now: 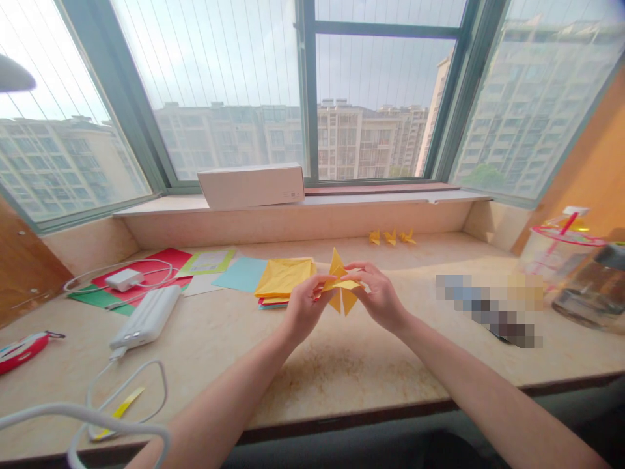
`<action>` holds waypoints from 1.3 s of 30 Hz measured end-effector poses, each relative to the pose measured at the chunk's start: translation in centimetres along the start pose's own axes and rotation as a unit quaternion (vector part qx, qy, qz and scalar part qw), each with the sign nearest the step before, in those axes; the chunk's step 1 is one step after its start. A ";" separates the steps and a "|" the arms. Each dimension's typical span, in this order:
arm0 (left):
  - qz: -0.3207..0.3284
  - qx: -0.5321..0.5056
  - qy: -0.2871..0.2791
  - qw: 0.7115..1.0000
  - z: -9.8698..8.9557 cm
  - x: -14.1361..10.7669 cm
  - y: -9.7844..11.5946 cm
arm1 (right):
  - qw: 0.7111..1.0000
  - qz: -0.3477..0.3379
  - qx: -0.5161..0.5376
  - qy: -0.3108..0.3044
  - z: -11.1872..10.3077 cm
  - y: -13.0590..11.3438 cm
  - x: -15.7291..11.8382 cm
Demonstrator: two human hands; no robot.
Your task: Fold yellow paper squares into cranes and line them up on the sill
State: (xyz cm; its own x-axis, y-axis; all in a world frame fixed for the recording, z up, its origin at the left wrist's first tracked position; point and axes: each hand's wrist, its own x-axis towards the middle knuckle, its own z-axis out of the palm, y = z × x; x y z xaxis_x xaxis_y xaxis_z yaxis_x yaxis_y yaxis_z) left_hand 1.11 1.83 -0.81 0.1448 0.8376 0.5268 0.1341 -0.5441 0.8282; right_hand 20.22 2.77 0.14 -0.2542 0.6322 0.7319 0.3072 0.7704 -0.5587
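Note:
Between my hands, above the stone counter, is a partly folded yellow origami paper with one point up and two narrow points hanging down. My left hand pinches its left side, fingers closed on the paper. On the other side my right hand grips the right flap between thumb and fingers. Just left of my left hand lies a stack of yellow paper with other colours beneath. Three small yellow origami cranes stand in a row at the back of the counter.
At left are a white power bank, a white cable, a white adapter and red paper. A white box sits on the sill. On the right are a blurred-out object, a cup with straw and a glass jug.

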 end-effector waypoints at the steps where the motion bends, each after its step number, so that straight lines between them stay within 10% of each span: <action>1: 0.003 0.011 -0.003 1.000 0.0 0.0 0.3 | 1.000 0.006 0.005 0.003 0.1 0.0 0.0; 26: -0.051 0.003 0.029 0.998 1.3 -0.4 0.5 | 0.989 0.125 0.044 0.068 2.3 -0.5 -0.8; 33: -0.069 0.109 0.055 0.990 1.1 -0.3 1.0 | 0.987 0.101 0.121 -0.014 2.2 -1.1 -0.9; 39: -0.063 -0.038 0.028 0.997 1.3 -0.4 1.2 | 0.984 0.118 0.136 -0.001 2.6 -0.4 -0.7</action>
State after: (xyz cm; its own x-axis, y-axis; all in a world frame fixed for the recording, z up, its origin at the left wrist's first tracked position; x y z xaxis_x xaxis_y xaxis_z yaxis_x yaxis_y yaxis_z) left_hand 2.46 0.75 -0.24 0.0766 0.9018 0.4252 0.0723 -0.4304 0.8997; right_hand 17.91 2.24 -1.20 -0.2077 0.7960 0.5685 0.1012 0.5955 -0.7969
